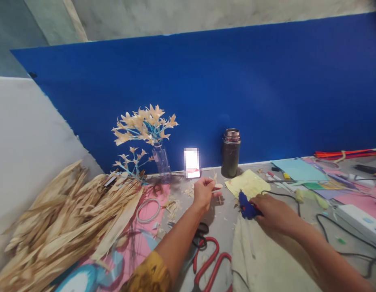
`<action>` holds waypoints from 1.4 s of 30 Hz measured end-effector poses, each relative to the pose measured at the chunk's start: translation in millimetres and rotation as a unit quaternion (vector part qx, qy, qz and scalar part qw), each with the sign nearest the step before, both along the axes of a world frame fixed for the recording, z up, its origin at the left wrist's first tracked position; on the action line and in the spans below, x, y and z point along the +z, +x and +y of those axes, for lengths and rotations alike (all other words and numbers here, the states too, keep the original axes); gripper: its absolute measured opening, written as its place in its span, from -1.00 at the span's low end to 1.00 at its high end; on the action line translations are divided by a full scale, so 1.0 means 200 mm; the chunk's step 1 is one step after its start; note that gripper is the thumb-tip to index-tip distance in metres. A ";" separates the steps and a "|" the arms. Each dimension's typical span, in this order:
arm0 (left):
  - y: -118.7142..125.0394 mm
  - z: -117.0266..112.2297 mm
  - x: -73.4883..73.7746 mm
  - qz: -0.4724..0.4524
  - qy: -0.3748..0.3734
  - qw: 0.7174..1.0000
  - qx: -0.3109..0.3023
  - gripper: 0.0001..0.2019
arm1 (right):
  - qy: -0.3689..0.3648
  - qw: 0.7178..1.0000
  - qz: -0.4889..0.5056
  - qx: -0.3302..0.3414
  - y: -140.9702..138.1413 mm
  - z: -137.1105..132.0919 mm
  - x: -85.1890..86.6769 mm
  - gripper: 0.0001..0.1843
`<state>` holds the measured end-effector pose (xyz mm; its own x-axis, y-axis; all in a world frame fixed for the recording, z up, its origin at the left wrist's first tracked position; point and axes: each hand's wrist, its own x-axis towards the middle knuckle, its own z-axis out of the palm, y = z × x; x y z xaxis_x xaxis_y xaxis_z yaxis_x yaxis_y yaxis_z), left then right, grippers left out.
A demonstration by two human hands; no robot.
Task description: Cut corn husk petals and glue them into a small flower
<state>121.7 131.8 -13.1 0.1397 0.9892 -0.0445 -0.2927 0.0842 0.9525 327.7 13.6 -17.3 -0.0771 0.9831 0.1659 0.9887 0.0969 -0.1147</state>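
Near the middle of the table, my left hand (203,192) is closed in a pinch on a small pale flower (217,187) that looks made of dried husk, with a short stem hanging below the fingers. To its right, my right hand (271,211) grips the handle of a blue glue gun (247,206). The gun's nozzle points up and away from me, over the edge of a crumpled yellow paper (247,184). Part of the handle is hidden by my fingers. Beneath my left forearm lie red-handled scissors (210,259) and a smaller black-handled pair (201,235).
Dried corn husks (69,219) are heaped at left beside a pink sheet (163,194) with a white ring (148,211). Husk flowers (145,123) stand in a clear bottle (161,162). A dark flask (231,156), a bright phone-like screen (192,162), coloured papers (300,169) and a power strip (359,223) surround the hands.
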 end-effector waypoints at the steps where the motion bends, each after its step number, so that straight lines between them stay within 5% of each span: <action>1: 0.06 0.03 -0.01 0.005 0.001 1.000 -0.004 -0.78 | -0.003 1.000 0.000 -0.009 0.00 0.00 0.00 -0.74; 6: 0.26 0.13 -0.08 0.052 0.001 0.999 -0.006 -0.78 | -0.021 0.999 0.014 -0.019 0.00 0.01 0.03 -0.83; 12: 0.28 0.17 -0.16 0.106 -0.012 0.994 -0.025 -0.77 | -0.074 0.983 0.167 -0.026 0.17 0.02 0.11 -0.81; 15: 0.28 0.17 -0.17 0.105 -0.011 0.994 -0.029 -0.79 | -0.088 0.936 0.338 -0.037 0.28 0.02 0.13 -0.76; 19: 0.28 0.18 -0.15 0.068 0.011 0.997 -0.027 -0.85 | -0.084 0.817 0.568 -0.055 0.31 0.03 0.11 -0.49; 21: 0.28 0.17 -0.13 0.045 0.023 0.998 -0.031 -0.86 | -0.066 0.801 0.592 -0.063 0.28 0.04 0.09 -0.41; 26: 0.28 0.15 -0.12 0.003 0.029 0.999 -0.043 -0.81 | -0.049 0.834 0.548 -0.050 0.20 0.08 0.06 -0.27; 35: 0.28 0.13 -0.10 -0.035 0.023 0.997 -0.068 -0.75 | -0.054 0.876 0.479 -0.014 0.19 0.09 0.04 -0.29; 42: 0.28 0.14 -0.11 -0.053 0.010 0.995 -0.078 -0.70 | -0.036 0.883 0.468 -0.028 0.22 0.10 0.04 -0.30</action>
